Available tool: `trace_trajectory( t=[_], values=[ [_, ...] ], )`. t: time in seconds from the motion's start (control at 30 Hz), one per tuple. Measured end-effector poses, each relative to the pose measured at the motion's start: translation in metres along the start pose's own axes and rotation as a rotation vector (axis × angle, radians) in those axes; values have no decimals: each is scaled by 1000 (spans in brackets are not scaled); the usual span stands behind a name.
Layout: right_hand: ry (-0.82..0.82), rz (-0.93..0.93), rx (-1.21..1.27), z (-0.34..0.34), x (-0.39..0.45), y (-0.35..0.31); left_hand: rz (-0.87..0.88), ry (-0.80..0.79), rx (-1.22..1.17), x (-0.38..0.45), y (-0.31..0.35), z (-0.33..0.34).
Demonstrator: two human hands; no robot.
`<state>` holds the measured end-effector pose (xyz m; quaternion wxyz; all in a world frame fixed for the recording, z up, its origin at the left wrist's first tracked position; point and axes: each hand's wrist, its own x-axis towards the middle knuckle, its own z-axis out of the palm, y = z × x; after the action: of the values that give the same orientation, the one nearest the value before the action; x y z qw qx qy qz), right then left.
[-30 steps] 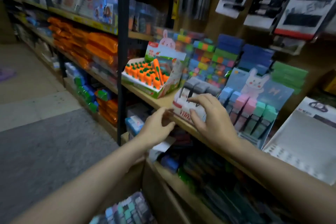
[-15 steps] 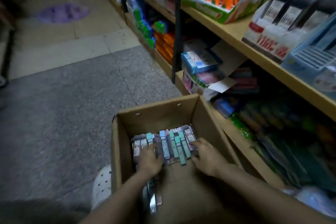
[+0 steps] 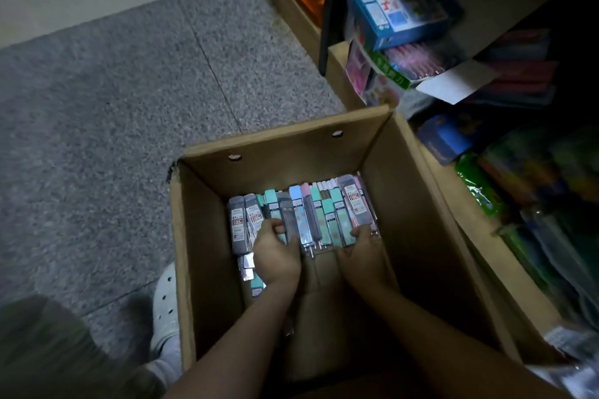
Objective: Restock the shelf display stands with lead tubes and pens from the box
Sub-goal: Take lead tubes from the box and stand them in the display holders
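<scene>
i see the lead tubes (image 3: 301, 217) lying flat in a row on the box (image 3: 207, 269) floor, long axes pointing away from me, left hand (image 3: 275, 256) and right hand (image 3: 363, 253) curled narrow on their near ends, equally close.

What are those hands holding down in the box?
Both hands grip the near ends of a row of lead tubes; none looks lifted.
</scene>
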<state>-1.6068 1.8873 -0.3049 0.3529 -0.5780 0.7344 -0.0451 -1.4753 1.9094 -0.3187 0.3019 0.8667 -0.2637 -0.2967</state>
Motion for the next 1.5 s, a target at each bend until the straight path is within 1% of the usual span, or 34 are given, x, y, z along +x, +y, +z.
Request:
trace_trajectory(
  t=[0.07, 0.17, 0.27, 0.47, 0.53, 0.57, 0.63, 0.7, 0.73, 0.8, 0.87, 0.97, 1.07, 1.13, 1.23, 1.3, 1.37, 1.5],
  values=[
    [11, 27, 80, 5, 3, 1, 6, 8, 23, 2, 3, 3],
    [-10, 57, 168, 8, 5, 6, 29, -27, 101, 5, 7, 6],
    [-29, 64, 233, 7, 2, 14, 25, -22, 148, 6, 11, 8],
    [-110, 252, 495, -4, -5, 19, 49, -65, 84, -2, 11, 2],
    [-130, 272, 572, -14, -10, 13, 17, -152, 6, -7, 12, -4],
    [-151, 269, 604, -20, -14, 8, -23, -211, -72, -10, 16, -8],
    [-191, 229, 688, -36, -23, -5, -111, -324, -291, -18, 32, -17],
    [-182, 149, 753, -58, -35, -23, -154, -424, -490, -28, 55, -33],
    [-165, 95, 776, -72, -41, -32, -151, -497, -570, -33, 68, -42],
    [-126, -3, 810, -104, -58, -48, -82, -665, -656, -45, 100, -64],
    [-83, -69, 832, -140, -78, -62, 21, -793, -640, -56, 135, -84],
    [28, -156, 865, -195, -107, -75, 162, -945, -585, -76, 190, -112],
    [135, -215, 787, -247, -140, -78, 340, -1046, -437, -100, 239, -141],
    [151, -253, 823, -278, -162, -74, 449, -1133, -376, -115, 263, -155],
    [121, -309, 918, -314, -193, -65, 540, -1253, -394, -139, 286, -165],
    [114, -312, 983, -332, -208, -59, 538, -1331, -446, -152, 296, -165],
    [146, -283, 1046, -346, -221, -53, 488, -1402, -483, -165, 305, -162],
    [285, -231, 1030, -366, -235, -36, 291, -1522, -546, -192, 322, -148]
  ],
)
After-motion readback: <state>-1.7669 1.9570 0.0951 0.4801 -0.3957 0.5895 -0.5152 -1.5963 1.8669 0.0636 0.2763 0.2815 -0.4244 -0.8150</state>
